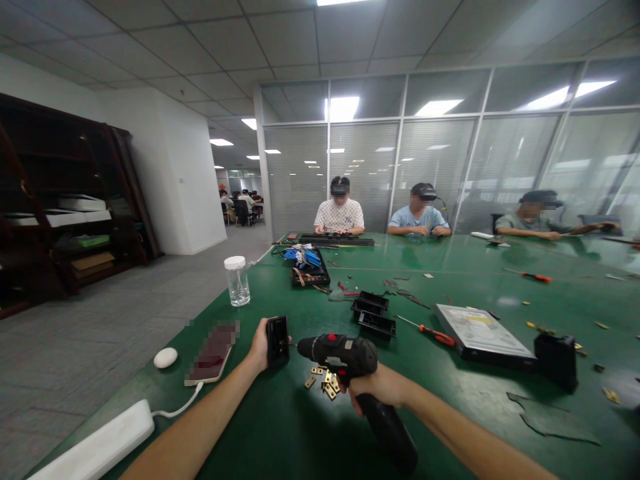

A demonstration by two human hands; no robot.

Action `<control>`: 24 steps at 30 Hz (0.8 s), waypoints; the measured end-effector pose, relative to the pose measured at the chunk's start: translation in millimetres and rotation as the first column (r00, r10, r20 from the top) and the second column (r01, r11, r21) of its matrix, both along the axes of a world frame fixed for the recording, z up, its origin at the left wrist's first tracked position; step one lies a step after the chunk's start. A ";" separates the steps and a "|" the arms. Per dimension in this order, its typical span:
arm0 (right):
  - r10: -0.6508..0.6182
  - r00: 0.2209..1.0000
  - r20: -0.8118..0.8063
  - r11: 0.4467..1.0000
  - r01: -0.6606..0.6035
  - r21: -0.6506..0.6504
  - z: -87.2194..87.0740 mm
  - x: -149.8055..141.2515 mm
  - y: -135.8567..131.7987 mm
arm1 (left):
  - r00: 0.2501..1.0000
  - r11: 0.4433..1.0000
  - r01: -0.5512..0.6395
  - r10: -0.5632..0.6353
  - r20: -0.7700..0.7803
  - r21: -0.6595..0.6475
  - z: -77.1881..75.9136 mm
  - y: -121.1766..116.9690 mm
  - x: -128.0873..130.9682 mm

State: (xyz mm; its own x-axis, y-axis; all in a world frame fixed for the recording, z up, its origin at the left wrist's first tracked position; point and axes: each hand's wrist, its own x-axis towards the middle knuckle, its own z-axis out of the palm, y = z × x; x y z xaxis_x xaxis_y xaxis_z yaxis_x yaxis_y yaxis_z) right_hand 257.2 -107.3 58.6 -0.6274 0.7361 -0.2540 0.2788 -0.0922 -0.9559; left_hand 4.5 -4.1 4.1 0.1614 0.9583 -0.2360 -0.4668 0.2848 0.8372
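Upright in my left hand (259, 347) is a small black plastic box (277, 341), its hollow side turned toward the right. My right hand (380, 387) is wrapped round the grip of a black cordless drill (340, 353) with red details. The drill points left, and its bit reaches the box or comes very close to it; I cannot tell whether they touch. Several small brass brackets (329, 385) lie on the green table (280, 427) below the drill. Beyond it stand similar black boxes (376, 325), next to an orange-handled screwdriver (435, 335).
A phone (213, 357), a white power strip (100, 447), a white round case (165, 358) and a clear jar (238, 283) line the left side. Rightward sit an optical drive (483, 333) and a black block (556, 361). Blue wires (305, 259) fill a tray. Several people sit opposite.
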 end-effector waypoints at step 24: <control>0.003 1.000 -0.027 1.000 -0.003 0.016 -1.4 0.2 1.1 | 1.000 1.000 -0.015 0.015 0.018 -0.027 4.3 -1.8 2.0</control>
State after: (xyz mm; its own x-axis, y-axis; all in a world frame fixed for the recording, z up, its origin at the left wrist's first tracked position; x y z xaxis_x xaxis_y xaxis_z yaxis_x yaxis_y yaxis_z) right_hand 257.4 -106.3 57.1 -0.6362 0.7380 -0.2249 0.2530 -0.0758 -0.9645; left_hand 6.5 -6.0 8.4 0.1519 0.9538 -0.2591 -0.4866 0.3003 0.8204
